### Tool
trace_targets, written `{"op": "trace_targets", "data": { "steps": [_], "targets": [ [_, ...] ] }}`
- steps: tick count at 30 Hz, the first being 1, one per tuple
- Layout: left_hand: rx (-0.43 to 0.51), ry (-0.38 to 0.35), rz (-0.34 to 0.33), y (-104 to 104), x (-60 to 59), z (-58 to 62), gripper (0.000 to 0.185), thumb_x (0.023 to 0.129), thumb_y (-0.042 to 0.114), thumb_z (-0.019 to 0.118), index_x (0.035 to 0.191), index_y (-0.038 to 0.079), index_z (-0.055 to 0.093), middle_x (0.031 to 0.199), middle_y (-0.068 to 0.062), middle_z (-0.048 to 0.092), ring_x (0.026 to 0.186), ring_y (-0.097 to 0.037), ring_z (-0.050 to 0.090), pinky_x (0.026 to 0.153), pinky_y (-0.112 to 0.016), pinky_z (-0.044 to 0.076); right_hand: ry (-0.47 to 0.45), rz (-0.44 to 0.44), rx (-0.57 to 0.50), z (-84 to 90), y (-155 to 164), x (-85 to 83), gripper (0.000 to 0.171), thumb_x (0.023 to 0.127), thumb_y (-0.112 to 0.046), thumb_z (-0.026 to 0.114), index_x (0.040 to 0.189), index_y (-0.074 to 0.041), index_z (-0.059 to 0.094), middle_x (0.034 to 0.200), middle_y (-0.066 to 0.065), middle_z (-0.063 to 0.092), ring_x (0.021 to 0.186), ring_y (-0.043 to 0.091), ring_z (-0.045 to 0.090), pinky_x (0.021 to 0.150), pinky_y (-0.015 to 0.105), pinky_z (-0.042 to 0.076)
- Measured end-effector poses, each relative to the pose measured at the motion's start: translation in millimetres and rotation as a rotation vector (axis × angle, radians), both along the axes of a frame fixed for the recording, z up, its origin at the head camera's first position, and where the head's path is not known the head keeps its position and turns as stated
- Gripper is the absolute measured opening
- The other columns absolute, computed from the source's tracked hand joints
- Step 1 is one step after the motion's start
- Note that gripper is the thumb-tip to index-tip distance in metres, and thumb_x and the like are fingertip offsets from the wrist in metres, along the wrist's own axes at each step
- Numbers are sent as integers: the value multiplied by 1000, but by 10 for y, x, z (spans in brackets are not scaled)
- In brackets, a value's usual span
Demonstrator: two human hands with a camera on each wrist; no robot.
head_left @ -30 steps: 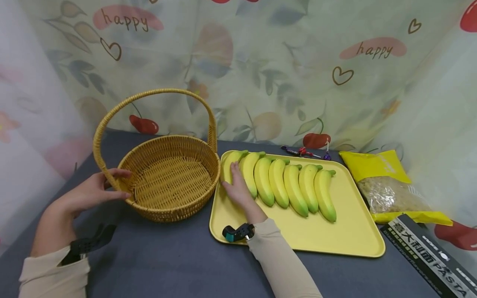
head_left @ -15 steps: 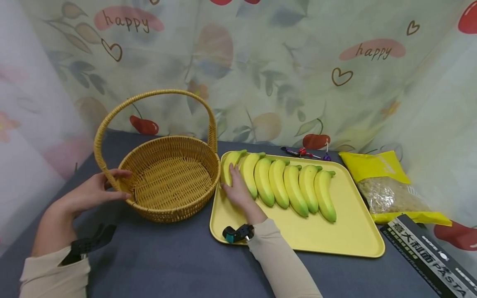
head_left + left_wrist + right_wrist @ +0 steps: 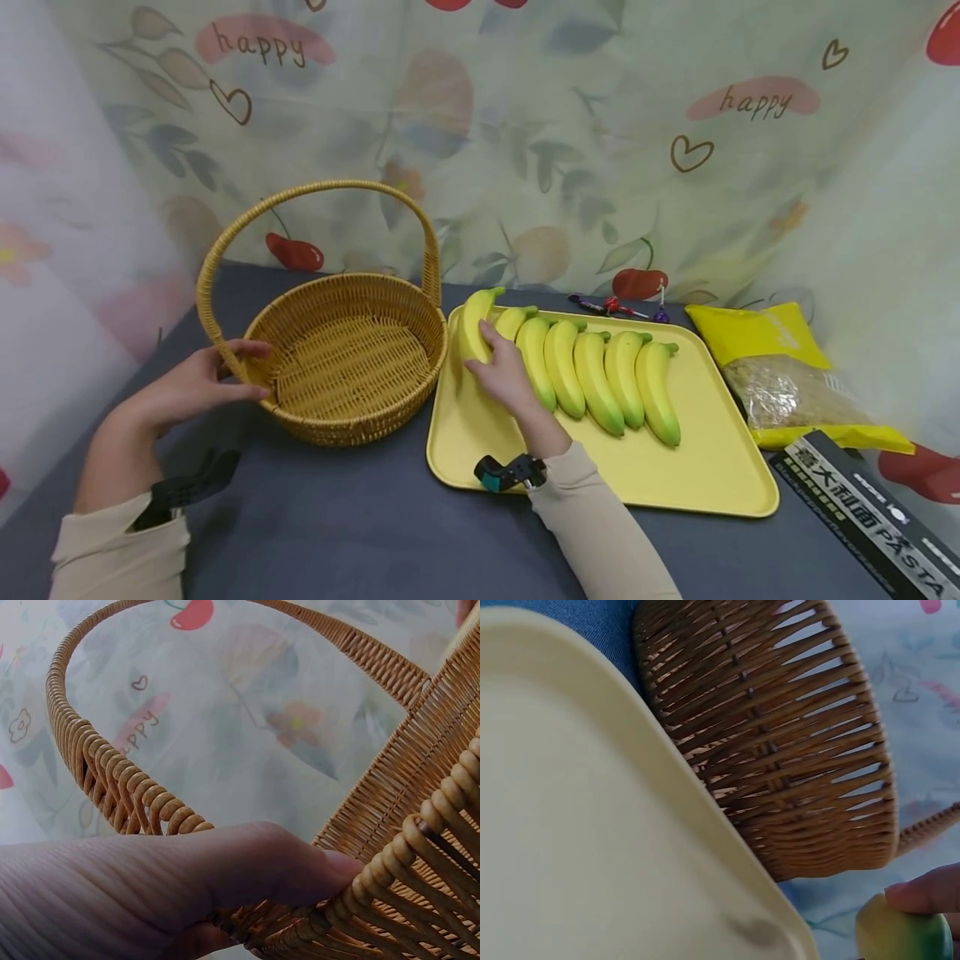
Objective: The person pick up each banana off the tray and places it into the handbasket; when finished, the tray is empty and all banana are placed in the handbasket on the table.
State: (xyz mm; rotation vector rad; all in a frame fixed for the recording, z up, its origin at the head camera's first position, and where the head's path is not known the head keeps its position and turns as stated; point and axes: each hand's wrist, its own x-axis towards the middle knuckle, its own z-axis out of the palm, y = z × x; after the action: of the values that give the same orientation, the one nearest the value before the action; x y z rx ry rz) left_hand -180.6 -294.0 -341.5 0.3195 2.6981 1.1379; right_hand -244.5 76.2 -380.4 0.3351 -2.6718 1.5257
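Head view: my right hand (image 3: 504, 373) grips the leftmost banana (image 3: 472, 325), tilted up at the tray's (image 3: 675, 475) ten o'clock corner. My left hand (image 3: 197, 385) grasps the basket (image 3: 352, 358) rim at nine o'clock.

A dark table (image 3: 360, 525) bears basket (image 3: 352, 367), tray (image 3: 675, 475), yellow bag (image 3: 780, 375), pasta box (image 3: 870, 517).
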Motion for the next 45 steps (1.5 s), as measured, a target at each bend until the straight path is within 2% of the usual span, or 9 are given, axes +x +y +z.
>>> {"op": "trace_targets", "data": {
  "steps": [3, 5, 11, 17, 24, 34, 39, 41, 45],
  "targets": [
    [4, 0, -1, -3, -2, -8, 61, 88, 27, 64, 137, 0, 39, 135, -22, 46, 110, -4, 47, 81, -20, 43, 11, -5, 31, 94, 64, 54, 67, 82, -2, 64, 141, 2, 33, 148, 18, 31, 137, 29, 32, 106, 39, 35],
    [11, 2, -5, 2, -1, -9, 61, 88, 27, 65, 137, -1, 39, 135, -23, 46, 108, -1, 47, 82, -22, 43, 3, 0, 57, 155, 119, 89, 67, 83, -4, 65, 141, -1, 34, 148, 15, 33, 134, 27, 37, 99, 38, 42],
    [4, 8, -2, 22, -2, -11, 62, 88, 27, 64, 137, -2, 39, 135, -23, 45, 120, -33, 43, 86, -35, 43, -36, 57, 95, 314, 294, 180, 66, 83, -8, 66, 142, -8, 36, 146, 9, 39, 105, 22, 56, 76, 29, 46],
    [3, 2, 4, 13, 5, -18, 62, 89, 27, 64, 137, -2, 38, 135, -24, 44, 122, -38, 41, 88, -42, 42, -39, 135, 139, 408, 416, 297, 67, 83, -9, 67, 142, -7, 35, 144, 13, 41, 97, 19, 57, 75, 24, 45],
    [25, -19, 7, 10, 32, 2, 65, 88, 28, 64, 138, -3, 36, 137, -26, 42, 124, -43, 39, 91, -52, 39, -57, 236, 143, 524, 467, 469, 66, 84, -8, 66, 142, -5, 36, 145, 12, 40, 70, 16, 49, 66, 24, 42],
    [33, -11, 1, 11, 39, 19, 65, 88, 27, 64, 138, -3, 35, 138, -27, 40, 123, -44, 40, 91, -52, 39, -19, 388, 227, 698, 404, 633, 65, 84, -6, 65, 142, -5, 35, 148, 12, 34, 77, 16, 50, 71, 24, 40],
    [45, -13, 3, 26, 30, 9, 65, 88, 28, 64, 138, -2, 35, 138, -26, 39, 124, -45, 40, 91, -53, 39, 32, 444, 245, 735, 321, 638, 63, 86, -6, 64, 141, -2, 35, 148, 15, 34, 108, 21, 55, 80, 26, 42],
    [52, -13, 1, 30, 28, 6, 65, 88, 27, 64, 138, -2, 35, 139, -26, 39, 124, -45, 39, 91, -54, 39, 54, 456, 249, 742, 273, 627, 62, 87, -7, 63, 141, -1, 35, 148, 15, 33, 126, 23, 46, 88, 29, 42],
    [59, -20, 2, 33, 26, 5, 65, 88, 28, 64, 138, -2, 35, 139, -26, 38, 125, -45, 38, 92, -55, 38, 78, 492, 250, 763, 159, 596, 60, 88, -7, 62, 142, -1, 35, 148, 16, 32, 134, 24, 37, 93, 33, 40]
  ]
}}
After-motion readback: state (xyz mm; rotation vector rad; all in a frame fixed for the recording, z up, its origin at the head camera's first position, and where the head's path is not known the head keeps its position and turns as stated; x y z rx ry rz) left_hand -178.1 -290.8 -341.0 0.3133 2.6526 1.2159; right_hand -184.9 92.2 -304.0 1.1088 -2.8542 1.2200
